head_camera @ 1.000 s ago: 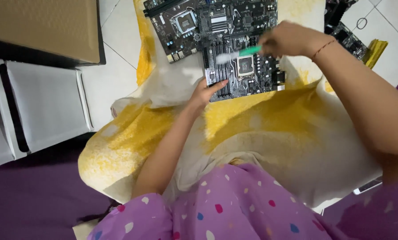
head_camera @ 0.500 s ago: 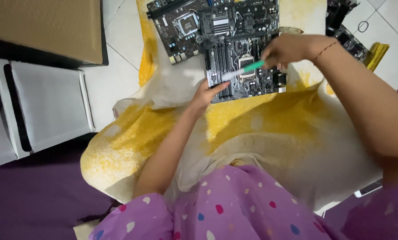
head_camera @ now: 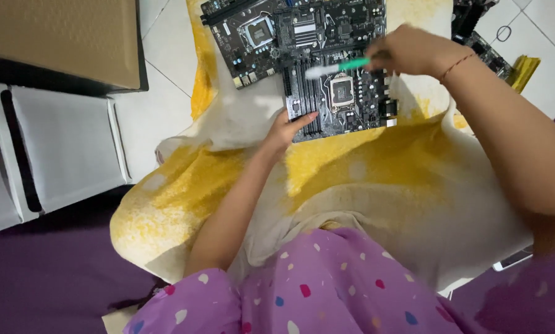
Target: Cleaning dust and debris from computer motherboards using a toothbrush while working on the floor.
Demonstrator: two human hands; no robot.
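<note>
Two dark circuit boards lie on a yellow and white towel [head_camera: 364,167]. The near board [head_camera: 345,102] has a square silver socket in its middle. My left hand [head_camera: 286,130] rests flat on its near left corner, fingers apart. My right hand [head_camera: 407,49] grips a green-handled brush [head_camera: 339,67] whose pale bristles point left, just above the socket. The far board [head_camera: 271,28] lies behind, touching the near one.
A brown cardboard box [head_camera: 60,37] sits at the upper left on a dark surface. White panels [head_camera: 60,148] stand at the left over white floor tiles. More dark boards [head_camera: 481,43] lie at the upper right. My purple dotted clothing [head_camera: 314,291] fills the bottom.
My right hand has carried the brush a little leftward and up over the near board. The left hand stays on the board's corner.
</note>
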